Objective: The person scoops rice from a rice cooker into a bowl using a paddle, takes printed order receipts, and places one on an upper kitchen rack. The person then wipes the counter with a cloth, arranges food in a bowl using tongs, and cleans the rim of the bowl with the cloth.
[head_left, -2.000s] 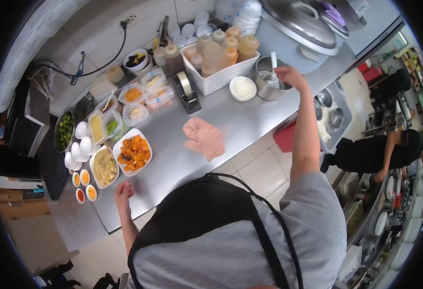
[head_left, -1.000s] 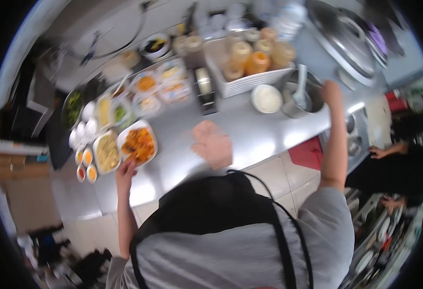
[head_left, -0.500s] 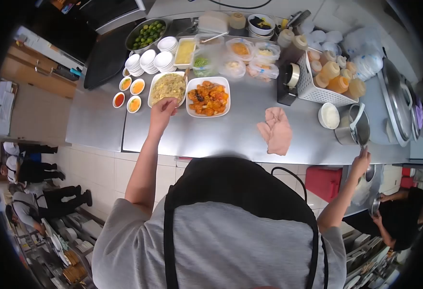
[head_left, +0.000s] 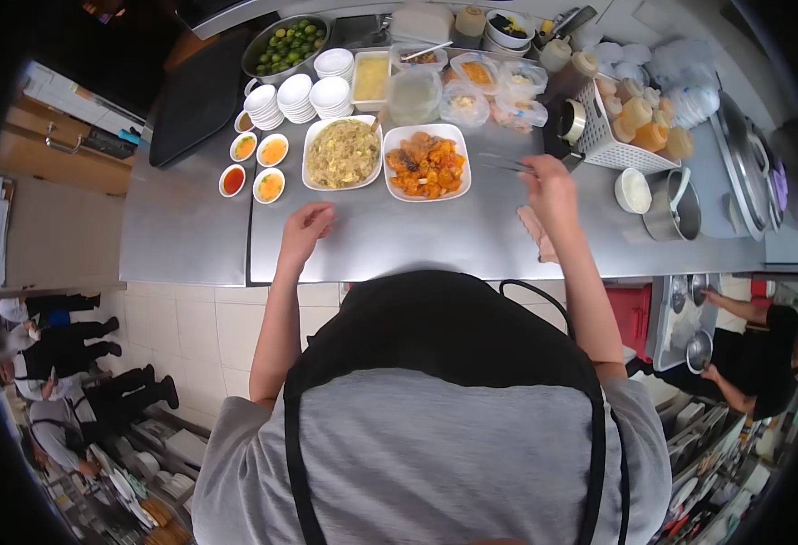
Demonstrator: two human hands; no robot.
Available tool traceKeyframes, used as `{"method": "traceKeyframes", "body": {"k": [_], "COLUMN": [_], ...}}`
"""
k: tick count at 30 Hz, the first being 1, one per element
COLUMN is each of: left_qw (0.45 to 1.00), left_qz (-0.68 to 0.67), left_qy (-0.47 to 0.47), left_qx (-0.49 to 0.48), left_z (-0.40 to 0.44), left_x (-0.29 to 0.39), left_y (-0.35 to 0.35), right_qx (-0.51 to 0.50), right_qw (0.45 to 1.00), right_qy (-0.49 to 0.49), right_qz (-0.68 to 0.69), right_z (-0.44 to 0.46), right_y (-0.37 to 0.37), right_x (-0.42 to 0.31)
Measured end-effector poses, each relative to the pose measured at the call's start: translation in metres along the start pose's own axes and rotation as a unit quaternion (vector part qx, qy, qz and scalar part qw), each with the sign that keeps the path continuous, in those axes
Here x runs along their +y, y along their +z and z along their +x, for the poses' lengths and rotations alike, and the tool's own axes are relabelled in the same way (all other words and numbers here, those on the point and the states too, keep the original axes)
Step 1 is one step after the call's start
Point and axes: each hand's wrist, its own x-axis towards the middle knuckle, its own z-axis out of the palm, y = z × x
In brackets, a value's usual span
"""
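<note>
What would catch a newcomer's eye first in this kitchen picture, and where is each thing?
Probably the bright orange food in a white dish, mid-counter. Green citrus fruits fill a metal bowl at the back left, and a small cup of red sauce sits nearer the front. The right hand holds a thin utensil above the counter.

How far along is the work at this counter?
The rice dish and orange dish look filled, as do the small sauce cups. The right hand holds a thin metal utensil, clear of both dishes; the left hand looks empty. Left, perhaps: finishing the orange dish, toward which the utensil points.
</note>
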Motion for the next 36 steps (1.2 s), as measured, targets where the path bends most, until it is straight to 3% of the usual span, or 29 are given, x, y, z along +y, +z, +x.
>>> {"method": "traceKeyframes", "body": {"k": [1, 5, 8, 10, 20, 22, 36], "left_qw": [1.000, 1.000, 0.999, 0.998, 0.995, 0.995, 0.996], "left_qz": [0.001, 0.001, -0.003, -0.002, -0.023, -0.022, -0.014], "left_qy": [-0.002, -0.019, -0.023, -0.022, 0.011, 0.005, -0.003], "left_qx": [-0.005, -0.023, -0.048, -0.065, -0.092, -0.092, -0.084], "left_z": [0.002, 0.013, 0.024, 0.031, 0.050, 0.048, 0.046], "left_x": [-0.005, -0.013, -0.020, -0.022, -0.010, -0.013, -0.011], "left_y": [-0.007, -0.025, -0.034, -0.037, -0.024, -0.022, -0.020], "right_qx": [0.000, -0.037, -0.024, -0.028, -0.078, -0.039, -0.022], "right_qw": [0.997, 0.997, 0.997, 0.993, 0.986, 0.989, 0.996], "right_qy": [-0.067, -0.024, -0.034, -0.089, -0.108, -0.126, -0.063], "right_qz": [-0.042, -0.060, -0.072, -0.065, -0.097, -0.065, -0.060], "right_z": [-0.001, -0.007, -0.013, -0.014, -0.009, -0.006, 0.021], "right_y": [0.007, 0.017, 0.032, 0.044, 0.084, 0.080, 0.044], "right_x": [-0.008, -0.041, -0.056, -0.070, -0.074, -0.069, -0.056]}}
